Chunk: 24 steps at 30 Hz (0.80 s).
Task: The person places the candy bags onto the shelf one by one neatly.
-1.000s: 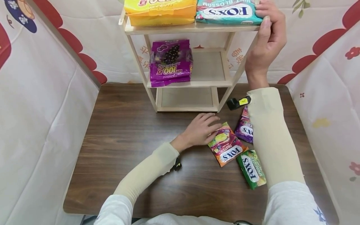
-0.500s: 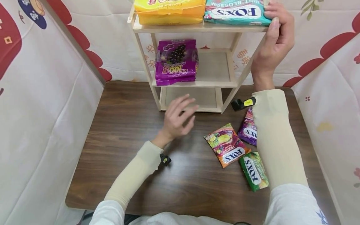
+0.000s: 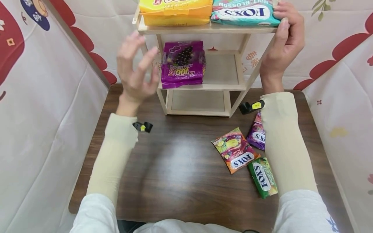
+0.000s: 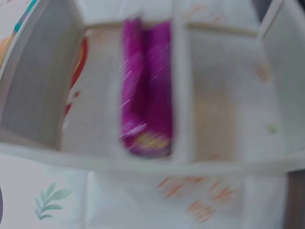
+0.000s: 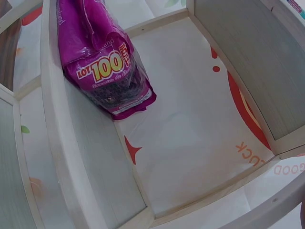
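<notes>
My right hand (image 3: 281,48) grips the right end of the top board of a light wooden shelf rack (image 3: 204,30), thumb against its front edge. Its fingertips are right at the end of a teal Fox's candy bag (image 3: 244,13). Beside that bag lies a yellow gummy bag (image 3: 176,13). My left hand (image 3: 135,66), blurred, is raised at the rack's left side with fingers spread and nothing held. A purple Lot 100 gummy bag (image 3: 182,66) stands on the left of the middle shelf. Both wrist views show this purple bag (image 5: 107,67) inside the rack; neither shows a whole hand.
On the brown table (image 3: 175,168), right of centre, lie an orange-red Fox's bag (image 3: 234,150), a green Fox's bag (image 3: 263,177) and a purple Fox's bag (image 3: 257,134), partly behind my right sleeve. Printed cloth (image 3: 52,129) surrounds the table on the sides and back.
My left hand has left the orange-red bag on the table and moved left and up to the rack's left side. The right hand stays at the top board. The view has shifted slightly.
</notes>
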Available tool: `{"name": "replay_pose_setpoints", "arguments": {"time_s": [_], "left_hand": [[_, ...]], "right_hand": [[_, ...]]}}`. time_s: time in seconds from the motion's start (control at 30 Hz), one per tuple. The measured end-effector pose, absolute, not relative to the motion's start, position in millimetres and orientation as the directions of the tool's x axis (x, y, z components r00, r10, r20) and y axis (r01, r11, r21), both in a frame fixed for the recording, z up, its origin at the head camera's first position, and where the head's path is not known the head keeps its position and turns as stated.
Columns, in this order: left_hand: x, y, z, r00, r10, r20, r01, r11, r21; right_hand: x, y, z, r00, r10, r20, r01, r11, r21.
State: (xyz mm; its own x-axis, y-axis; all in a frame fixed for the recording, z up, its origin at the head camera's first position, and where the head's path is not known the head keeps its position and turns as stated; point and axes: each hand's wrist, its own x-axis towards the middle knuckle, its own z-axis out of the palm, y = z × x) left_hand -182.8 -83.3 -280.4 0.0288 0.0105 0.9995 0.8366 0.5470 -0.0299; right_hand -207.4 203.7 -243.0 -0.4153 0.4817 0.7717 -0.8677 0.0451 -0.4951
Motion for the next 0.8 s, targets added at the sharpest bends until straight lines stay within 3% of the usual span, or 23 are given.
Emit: {"name": "replay_pose_setpoints", "arguments": {"time_s": [0.17,0.37,0.5,0.8], "left_hand": [[-200,-93,-243,-0.024,0.045,0.999,0.851,0.524,-0.004],[-227,-98,-235,-0.134,0.098,0.986,0.849,0.525,0.063],[-243,-97,-243,-0.117,0.120,0.986,0.886,0.462,0.049],[-255,-82,-256,0.005,0.065,0.998,0.912,0.408,-0.031]], "right_hand": [[-208,203,-242,-0.412,0.478,0.776,-0.869,0.051,-0.493],[-207,202,-242,-0.400,0.463,0.791,-0.874,0.068,-0.482],[-207,201,-241,-0.394,0.455,0.798,-0.873,0.085,-0.480],[-209,199,-240,-0.370,0.497,0.785,-0.894,0.041,-0.447]]}}
